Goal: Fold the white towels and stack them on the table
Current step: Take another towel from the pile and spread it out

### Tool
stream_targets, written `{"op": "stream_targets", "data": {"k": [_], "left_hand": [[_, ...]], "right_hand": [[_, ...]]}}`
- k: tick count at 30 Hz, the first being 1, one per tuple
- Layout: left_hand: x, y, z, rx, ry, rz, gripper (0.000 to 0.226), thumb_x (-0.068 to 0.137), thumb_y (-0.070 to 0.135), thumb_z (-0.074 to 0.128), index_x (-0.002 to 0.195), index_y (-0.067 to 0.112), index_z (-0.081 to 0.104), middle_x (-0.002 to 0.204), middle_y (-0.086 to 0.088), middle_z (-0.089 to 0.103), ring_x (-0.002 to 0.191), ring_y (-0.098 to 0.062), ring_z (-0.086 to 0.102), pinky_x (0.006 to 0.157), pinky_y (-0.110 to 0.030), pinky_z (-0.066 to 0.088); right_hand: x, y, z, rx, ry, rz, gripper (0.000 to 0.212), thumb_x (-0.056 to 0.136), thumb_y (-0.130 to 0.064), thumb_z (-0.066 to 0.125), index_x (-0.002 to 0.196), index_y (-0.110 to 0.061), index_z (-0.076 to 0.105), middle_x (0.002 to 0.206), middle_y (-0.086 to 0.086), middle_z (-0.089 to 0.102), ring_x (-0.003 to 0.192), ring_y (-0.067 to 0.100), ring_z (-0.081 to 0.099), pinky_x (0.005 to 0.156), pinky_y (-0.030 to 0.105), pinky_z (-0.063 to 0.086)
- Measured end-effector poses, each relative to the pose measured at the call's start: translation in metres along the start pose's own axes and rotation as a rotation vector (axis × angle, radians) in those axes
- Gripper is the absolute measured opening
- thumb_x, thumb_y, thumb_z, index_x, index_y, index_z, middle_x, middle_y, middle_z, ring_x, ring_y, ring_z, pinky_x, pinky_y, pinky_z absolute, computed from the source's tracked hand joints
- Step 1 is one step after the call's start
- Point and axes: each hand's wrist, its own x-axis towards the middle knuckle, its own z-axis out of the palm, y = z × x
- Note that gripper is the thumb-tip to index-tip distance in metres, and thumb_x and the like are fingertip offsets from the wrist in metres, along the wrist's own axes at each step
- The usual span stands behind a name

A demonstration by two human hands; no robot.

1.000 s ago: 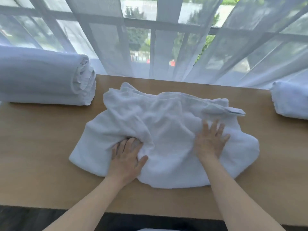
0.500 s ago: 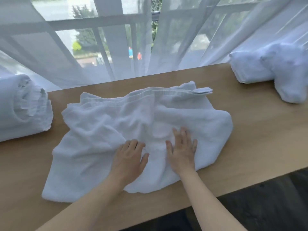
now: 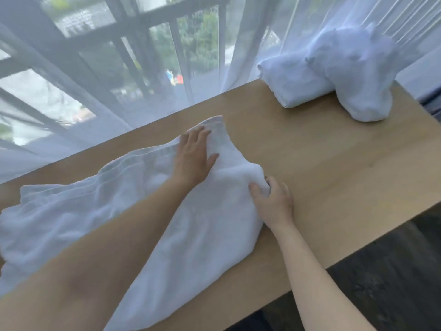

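A rumpled white towel (image 3: 100, 211) is spread across the left and middle of the wooden table (image 3: 334, 168). My left hand (image 3: 194, 155) lies flat on its far right corner, fingers straight and pointing toward the window. My right hand (image 3: 272, 201) is at the towel's right edge, with its fingers curled into a bunched fold of the cloth and its thumb on top. My left forearm crosses over the towel and hides part of it.
A pile of white towels (image 3: 338, 75) stands at the table's far right corner, one folded below and loose ones on top. Sheer white curtains (image 3: 119, 80) hang along the far edge before a window. Dark floor (image 3: 393, 278) lies beyond the near edge.
Both hands have moved right across the towel: the left from the middle to the far right corner, the right from flat on the cloth to gripping the right edge. The view swung right.
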Motion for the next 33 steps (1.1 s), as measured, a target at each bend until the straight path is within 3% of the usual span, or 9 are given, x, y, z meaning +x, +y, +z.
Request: {"op": "stream_targets", "data": {"k": [3, 7, 11, 13, 17, 22, 25, 30, 33], "left_hand": [[0.024, -0.008, 0.000, 0.127, 0.017, -0.242, 0.073, 0.088, 0.051, 0.066, 0.145, 0.014, 0.040, 0.152, -0.010, 0.038, 0.140, -0.035, 0.030, 0.116, -0.043, 0.019], [0.039, -0.021, -0.009, 0.195, -0.233, -0.542, 0.083, 0.079, 0.082, 0.051, 0.130, 0.015, 0.053, 0.127, -0.009, 0.061, 0.125, -0.032, 0.052, 0.099, -0.042, 0.039], [0.050, -0.016, -0.013, -0.200, -0.155, -0.461, 0.039, 0.084, 0.062, 0.067, 0.097, 0.025, 0.065, 0.095, 0.001, 0.068, 0.092, -0.024, 0.065, 0.077, -0.035, 0.050], [0.059, -0.004, -0.015, -0.473, -0.028, -0.428, 0.030, 0.086, 0.054, 0.070, 0.092, 0.025, 0.065, 0.085, 0.005, 0.066, 0.079, -0.017, 0.065, 0.068, -0.032, 0.051], [0.083, 0.019, -0.006, -0.956, 0.064, -0.425, 0.022, 0.097, 0.039, 0.065, 0.114, 0.026, 0.065, 0.102, 0.008, 0.071, 0.093, -0.008, 0.068, 0.082, -0.033, 0.054], [0.093, 0.032, 0.036, -0.209, 0.089, -0.384, 0.064, 0.099, 0.034, 0.059, 0.155, 0.016, 0.033, 0.160, -0.007, 0.033, 0.150, -0.026, 0.024, 0.123, -0.044, 0.019], [0.069, 0.048, 0.052, -0.064, 0.057, -0.223, 0.064, 0.103, 0.037, 0.049, 0.158, 0.019, 0.021, 0.167, -0.003, 0.014, 0.155, -0.021, 0.005, 0.124, -0.040, 0.004], [0.004, 0.056, 0.075, 0.018, -0.070, -0.181, 0.062, 0.105, 0.039, 0.037, 0.160, 0.017, 0.019, 0.168, -0.002, 0.011, 0.155, -0.017, 0.001, 0.125, -0.034, -0.002], [-0.042, 0.048, 0.074, 0.125, -0.111, -0.150, 0.064, 0.102, 0.047, 0.026, 0.160, 0.022, 0.018, 0.168, 0.001, 0.010, 0.155, -0.017, 0.002, 0.125, -0.036, -0.001]], "right_hand": [[0.009, -0.004, -0.021, 0.211, -0.228, 0.002, 0.034, 0.087, -0.037, 0.069, 0.085, -0.007, 0.052, 0.074, -0.002, 0.056, 0.069, 0.019, 0.051, 0.061, 0.034, 0.038], [0.013, -0.017, -0.033, 0.413, -0.429, 0.020, 0.023, 0.083, -0.034, 0.072, 0.094, -0.017, 0.061, 0.095, 0.005, 0.070, 0.090, 0.030, 0.068, 0.080, 0.051, 0.055], [0.024, -0.020, -0.054, 0.168, -0.432, -0.030, 0.023, 0.086, -0.042, 0.066, 0.089, -0.022, 0.053, 0.082, -0.009, 0.063, 0.079, 0.015, 0.061, 0.069, 0.035, 0.049], [0.032, -0.018, -0.077, 0.007, -0.468, 0.017, 0.028, 0.085, -0.053, 0.063, 0.098, -0.029, 0.054, 0.095, -0.011, 0.064, 0.090, 0.013, 0.060, 0.074, 0.034, 0.050], [0.050, -0.004, -0.107, -0.209, -0.315, 0.095, 0.047, 0.085, -0.067, 0.059, 0.098, -0.022, 0.052, 0.099, -0.002, 0.061, 0.092, 0.021, 0.059, 0.070, 0.037, 0.044], [0.069, 0.029, -0.094, -0.360, -0.218, 0.147, 0.053, 0.096, -0.062, 0.046, 0.116, -0.013, 0.050, 0.114, 0.010, 0.060, 0.111, 0.035, 0.056, 0.090, 0.044, 0.047], [0.067, 0.038, -0.081, -0.365, -0.116, 0.132, 0.042, 0.101, -0.053, 0.041, 0.114, -0.013, 0.041, 0.105, 0.016, 0.064, 0.099, 0.038, 0.060, 0.080, 0.043, 0.045], [0.082, 0.056, -0.081, -0.362, 0.019, 0.129, 0.035, 0.101, -0.056, 0.038, 0.100, -0.021, 0.039, 0.093, 0.013, 0.064, 0.088, 0.038, 0.061, 0.075, 0.045, 0.048], [0.093, 0.059, -0.079, -0.421, 0.263, -0.009, 0.024, 0.100, -0.039, 0.053, 0.104, -0.015, 0.050, 0.103, 0.016, 0.059, 0.090, 0.037, 0.056, 0.078, 0.045, 0.045]]}}
